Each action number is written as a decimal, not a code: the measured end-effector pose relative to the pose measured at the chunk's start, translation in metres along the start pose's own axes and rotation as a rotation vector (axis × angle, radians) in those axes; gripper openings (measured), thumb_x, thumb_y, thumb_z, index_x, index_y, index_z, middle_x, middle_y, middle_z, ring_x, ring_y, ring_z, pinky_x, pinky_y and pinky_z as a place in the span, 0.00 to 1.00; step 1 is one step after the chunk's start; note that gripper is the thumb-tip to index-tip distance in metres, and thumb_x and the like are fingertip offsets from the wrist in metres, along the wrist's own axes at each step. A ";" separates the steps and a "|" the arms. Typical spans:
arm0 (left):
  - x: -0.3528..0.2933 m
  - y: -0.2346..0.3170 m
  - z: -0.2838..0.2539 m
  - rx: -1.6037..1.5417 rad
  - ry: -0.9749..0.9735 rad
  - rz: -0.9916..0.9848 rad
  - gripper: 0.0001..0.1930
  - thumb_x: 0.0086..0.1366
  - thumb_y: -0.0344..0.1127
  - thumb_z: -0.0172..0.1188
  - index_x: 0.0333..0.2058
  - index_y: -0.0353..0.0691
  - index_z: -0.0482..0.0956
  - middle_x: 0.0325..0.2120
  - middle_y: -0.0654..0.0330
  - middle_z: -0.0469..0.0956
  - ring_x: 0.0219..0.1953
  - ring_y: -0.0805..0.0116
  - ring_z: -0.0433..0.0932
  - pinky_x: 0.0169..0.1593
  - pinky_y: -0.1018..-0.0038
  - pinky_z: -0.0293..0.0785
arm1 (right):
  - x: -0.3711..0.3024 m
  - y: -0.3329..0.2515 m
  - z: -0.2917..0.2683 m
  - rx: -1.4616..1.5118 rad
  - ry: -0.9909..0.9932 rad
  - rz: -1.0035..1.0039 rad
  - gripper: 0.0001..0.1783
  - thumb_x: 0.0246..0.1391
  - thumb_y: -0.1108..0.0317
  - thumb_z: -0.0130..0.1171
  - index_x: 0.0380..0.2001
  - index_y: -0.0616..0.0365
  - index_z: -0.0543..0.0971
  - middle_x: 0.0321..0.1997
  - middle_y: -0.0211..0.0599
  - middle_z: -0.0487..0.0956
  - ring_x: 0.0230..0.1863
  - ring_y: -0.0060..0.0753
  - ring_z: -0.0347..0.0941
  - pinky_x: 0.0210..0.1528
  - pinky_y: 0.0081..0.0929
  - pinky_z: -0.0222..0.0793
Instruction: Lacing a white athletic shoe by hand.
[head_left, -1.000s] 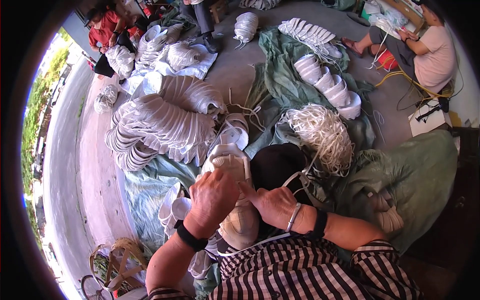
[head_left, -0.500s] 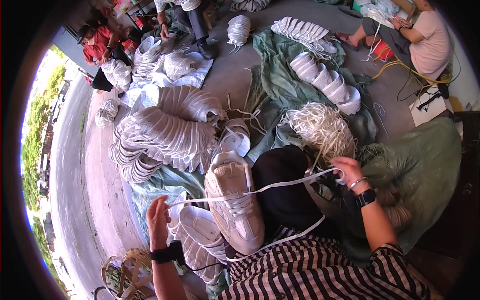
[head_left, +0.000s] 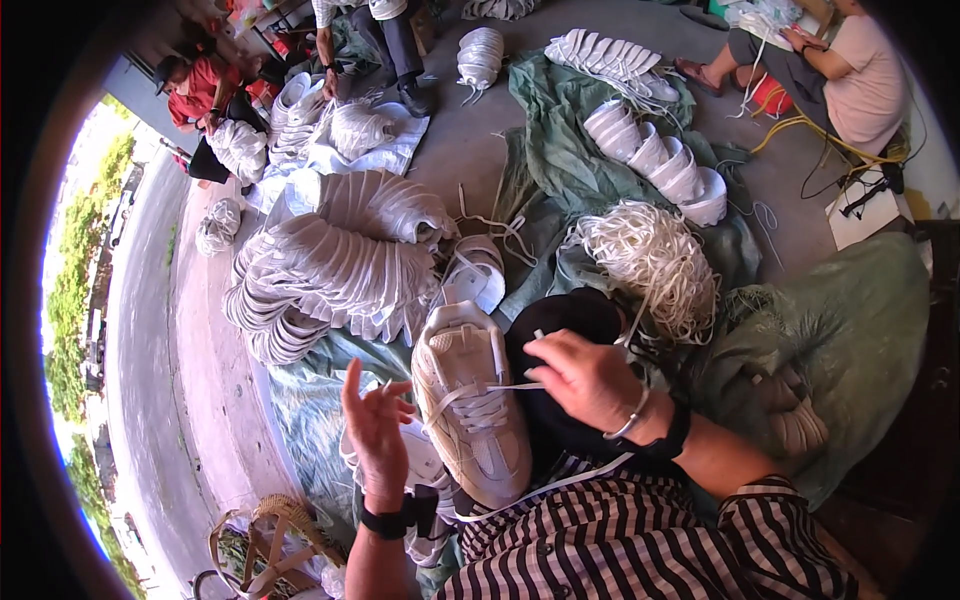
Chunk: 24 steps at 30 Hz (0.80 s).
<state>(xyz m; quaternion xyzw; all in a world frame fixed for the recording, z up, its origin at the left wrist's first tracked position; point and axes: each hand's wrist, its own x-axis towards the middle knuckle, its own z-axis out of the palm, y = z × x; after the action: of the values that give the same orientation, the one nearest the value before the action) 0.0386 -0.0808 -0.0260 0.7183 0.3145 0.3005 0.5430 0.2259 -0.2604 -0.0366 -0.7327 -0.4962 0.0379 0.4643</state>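
Note:
A beige and white sneaker (head_left: 480, 345) lies in front of me, toe toward my body, its laces (head_left: 478, 408) threaded across the front. At its right side, my right hand (head_left: 595, 385) is closed on a white shoelace (head_left: 512, 386) that runs taut from the eyelets; a pale tip pokes out above the fingers. Left of the shoe, my left hand (head_left: 380, 435) is raised, index finger up and the others curled round what looks like the lace's other end. A loose white strip (head_left: 560, 487) crosses my lap below the shoe.
Stacked white shoe uppers (head_left: 330, 265) fill the left. A tangled heap of white laces (head_left: 655, 260) lies on green sheeting (head_left: 560, 150) ahead. More uppers (head_left: 660, 165) stand beyond. A woven basket (head_left: 270, 540) is low left. Other people sit working at the far left and right.
Both hands have come inward from a wide spread. My right hand moved left to beside the shoe, my left hand moved right, and the lace stretched between them is now mostly gathered in.

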 end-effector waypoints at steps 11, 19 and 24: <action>-0.014 -0.014 0.006 -0.339 -0.111 -0.283 0.10 0.69 0.35 0.47 0.36 0.34 0.73 0.24 0.62 0.75 0.23 0.79 0.71 0.30 0.83 0.68 | -0.007 0.005 0.003 0.397 -0.177 0.175 0.07 0.53 0.76 0.53 0.34 0.62 0.79 0.24 0.36 0.80 0.19 0.24 0.74 0.23 0.22 0.70; -0.016 -0.003 0.008 -0.086 -0.330 -0.273 0.12 0.66 0.37 0.52 0.31 0.33 0.76 0.22 0.68 0.75 0.24 0.83 0.67 0.29 0.85 0.63 | 0.006 0.002 0.017 0.296 -0.168 0.245 0.06 0.51 0.75 0.52 0.35 0.58 0.71 0.25 0.44 0.78 0.25 0.46 0.76 0.27 0.35 0.71; -0.014 0.000 0.007 -0.082 -0.320 -0.337 0.13 0.66 0.38 0.53 0.29 0.34 0.77 0.21 0.69 0.74 0.22 0.84 0.65 0.28 0.86 0.61 | 0.002 0.003 0.032 0.115 -0.100 0.104 0.01 0.49 0.75 0.55 0.25 0.57 0.73 0.25 0.41 0.78 0.27 0.47 0.75 0.27 0.36 0.70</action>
<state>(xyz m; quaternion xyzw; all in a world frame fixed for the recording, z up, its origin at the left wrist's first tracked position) 0.0355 -0.0964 -0.0287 0.6715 0.3271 0.1005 0.6572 0.2132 -0.2385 -0.0559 -0.7268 -0.4770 0.1272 0.4776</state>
